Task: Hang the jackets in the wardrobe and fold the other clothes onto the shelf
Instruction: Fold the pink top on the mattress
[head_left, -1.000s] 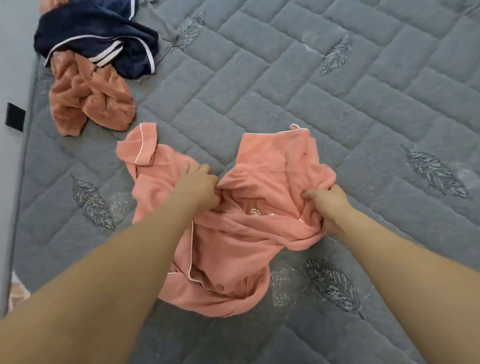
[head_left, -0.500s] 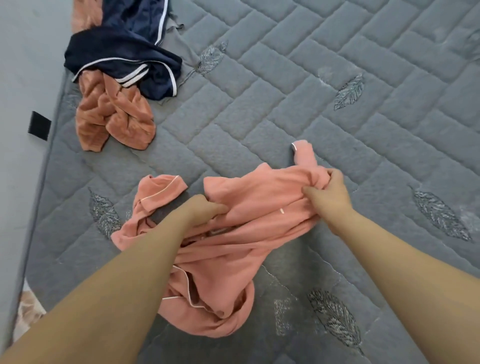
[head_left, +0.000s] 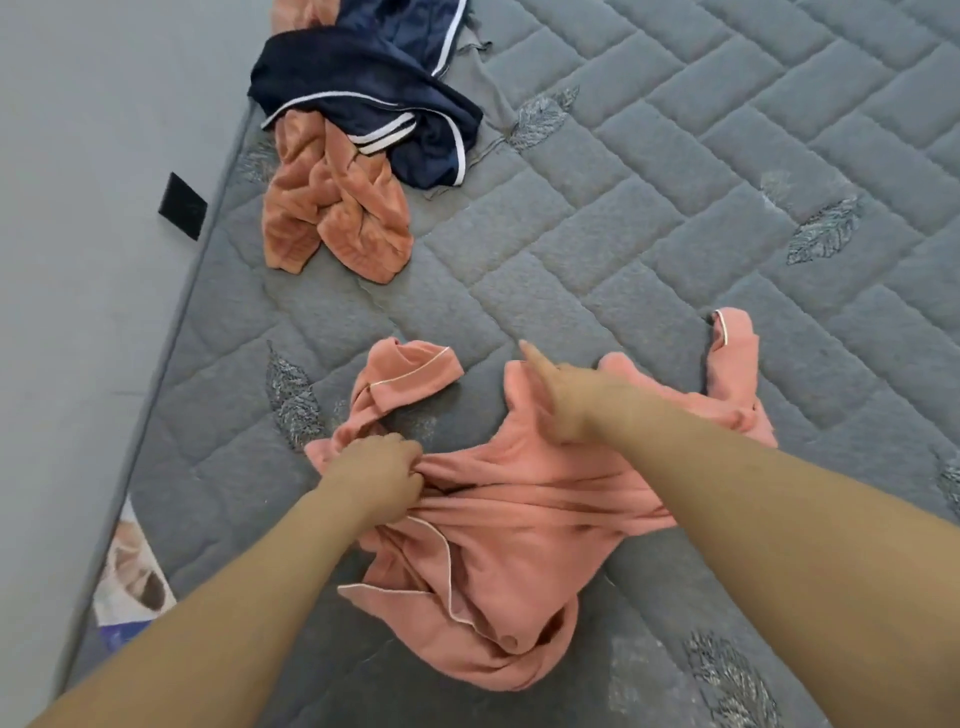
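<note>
The pink shirt (head_left: 519, 525) lies crumpled on the bed (head_left: 649, 218). Left hand (head_left: 376, 475) bunches its cloth w/ curled fingers; right hand (head_left: 566, 397) (blurry) rests on it, one finger straight. Orange & navy clothes (head_left: 358, 156) sit well apart.

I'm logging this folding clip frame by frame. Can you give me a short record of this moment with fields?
surface: grey quilted mattress
garment in work: pink shirt, crumpled, unfolded
left hand: grips the shirt's fabric
right hand: blurred, over the shirt, a finger extended
waiting pile: navy garment lying partly over an orange garment
</note>
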